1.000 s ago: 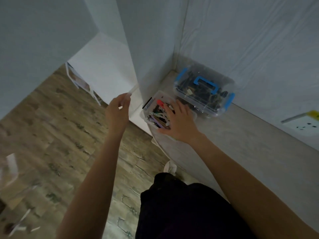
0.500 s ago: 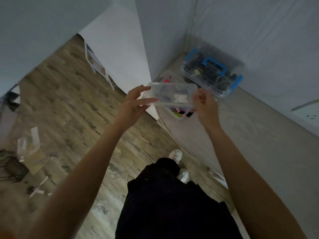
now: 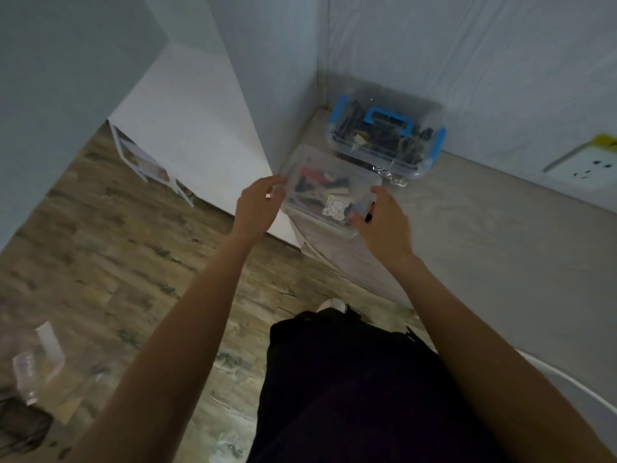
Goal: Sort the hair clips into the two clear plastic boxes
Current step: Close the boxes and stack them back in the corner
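Head view looks down on a small clear plastic box with a flat see-through lid [image 3: 329, 192], sitting at the near-left corner of a pale grey wood-grain counter [image 3: 484, 248]. Through its lid show mixed hair clips [image 3: 317, 187] in red, black and other colours, jumbled together, and a pale cartoon sticker [image 3: 335, 208] lies on the lid near its front edge. Just behind it, touching or nearly so, stands a larger clear plastic box with blue latches and a blue handle [image 3: 384, 135], tucked into the corner of the walls and packed with mostly dark clips. The left hand [image 3: 257, 208] is at the small box's left end, fingers bent and fingertips on the lid's edge. The right hand [image 3: 384, 222] holds the right end, thumb on top near the sticker and fingers curled round the side. Each grip is half closed round its end of the box. A white wall socket with a yellow tab [image 3: 591, 165] is on the wall to the right, and wood-look flooring [image 3: 117, 262] lies below.
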